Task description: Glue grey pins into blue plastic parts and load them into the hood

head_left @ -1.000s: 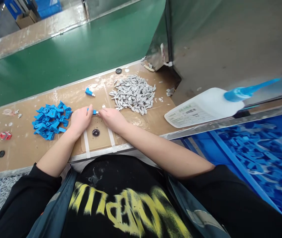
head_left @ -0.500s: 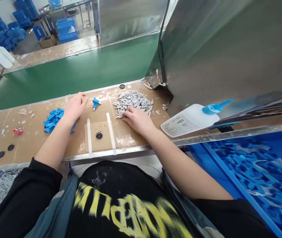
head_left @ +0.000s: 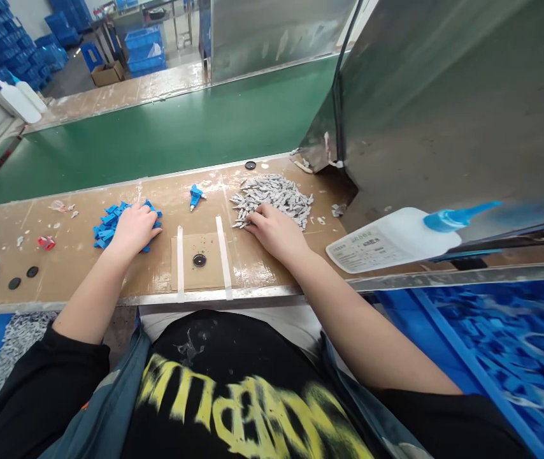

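Note:
My left hand (head_left: 134, 229) rests on a pile of small blue plastic parts (head_left: 106, 233), its thumb apart from the fingers; the fingertips are partly lost among the parts. At the near left edge of a heap of small grey plastic pieces (head_left: 285, 196), my right hand (head_left: 278, 231) has its fingers bent together in a pinch. Whatever lies between those fingertips is hidden. Between the two piles lies a blue assembled piece with pale tips (head_left: 196, 196). Nearer me, a black round disc (head_left: 199, 260) sits on a cardboard square (head_left: 209, 278) flanked by white tape strips.
A white bottle with a blue nozzle (head_left: 391, 239) lies at right beside a metal housing (head_left: 444, 115). Beyond the bench runs a green belt (head_left: 171, 137). Black discs (head_left: 14, 284) and a red piece (head_left: 46, 242) lie left. A bin of blue parts (head_left: 506, 344) stands below right.
My left hand has come down and nearer onto the blue pile, from above its far right side. My right hand stays at the grey heap. The whole view has shifted slightly.

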A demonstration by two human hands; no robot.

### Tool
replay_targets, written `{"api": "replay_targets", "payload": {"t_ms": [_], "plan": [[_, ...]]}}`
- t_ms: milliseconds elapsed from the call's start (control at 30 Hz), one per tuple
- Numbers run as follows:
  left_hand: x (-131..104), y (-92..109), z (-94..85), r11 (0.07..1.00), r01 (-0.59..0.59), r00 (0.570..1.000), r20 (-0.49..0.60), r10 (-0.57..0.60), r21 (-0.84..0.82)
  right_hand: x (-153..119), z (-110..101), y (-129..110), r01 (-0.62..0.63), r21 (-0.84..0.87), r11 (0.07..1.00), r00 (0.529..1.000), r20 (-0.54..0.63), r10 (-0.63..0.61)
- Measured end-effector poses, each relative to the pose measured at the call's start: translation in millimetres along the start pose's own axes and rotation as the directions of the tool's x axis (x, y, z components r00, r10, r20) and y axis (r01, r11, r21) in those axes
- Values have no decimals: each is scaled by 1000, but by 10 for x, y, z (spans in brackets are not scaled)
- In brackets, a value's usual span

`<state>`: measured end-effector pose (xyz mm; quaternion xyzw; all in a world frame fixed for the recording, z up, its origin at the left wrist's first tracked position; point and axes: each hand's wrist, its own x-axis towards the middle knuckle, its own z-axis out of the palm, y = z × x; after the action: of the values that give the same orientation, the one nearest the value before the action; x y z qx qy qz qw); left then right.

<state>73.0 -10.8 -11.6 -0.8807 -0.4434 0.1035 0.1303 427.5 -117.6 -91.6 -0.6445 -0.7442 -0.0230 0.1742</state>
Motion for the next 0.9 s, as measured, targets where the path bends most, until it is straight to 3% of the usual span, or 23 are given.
{"api": "replay_targets", "payload": {"t_ms": [133,200,267,333,400,467,533,667,900], "plan": [[-10,94,-34,999,-28,999,30,30,-44,-23,-4,13,-8,52,999,1000,-11,9],[6,137,-77,978,-41,999,-15,39,-206,-45,-20,0,4,176,984,1000,-23,0],[54,224,-115,874,-76,993,-116,23,-480,-70,-49,-55,16,386,922,999,-37,-2],[137,361,-124,623,-150,979,-202,-14,-768,-86,-94,-160,27,584,811,999,-39,-6],[242,516,-83,285,-206,971,-232,-60,-936,-87,-155,-295,41,690,723,999,-29,-29],[341,647,8,3,-233,966,-232,-110,-972,-76,-223,-428,84,710,699,995,-16,-103],[406,727,125,-150,-249,963,-228,-146,-957,-62,-279,-529,161,677,718,977,-9,-211],[423,768,314,-212,-249,965,-222,-142,-945,-58,-291,-619,291,604,741,927,13,-375],[433,823,404,-282,-257,964,-226,-138,-924,-100,-95,-654,353,558,751,867,106,-486]]}}
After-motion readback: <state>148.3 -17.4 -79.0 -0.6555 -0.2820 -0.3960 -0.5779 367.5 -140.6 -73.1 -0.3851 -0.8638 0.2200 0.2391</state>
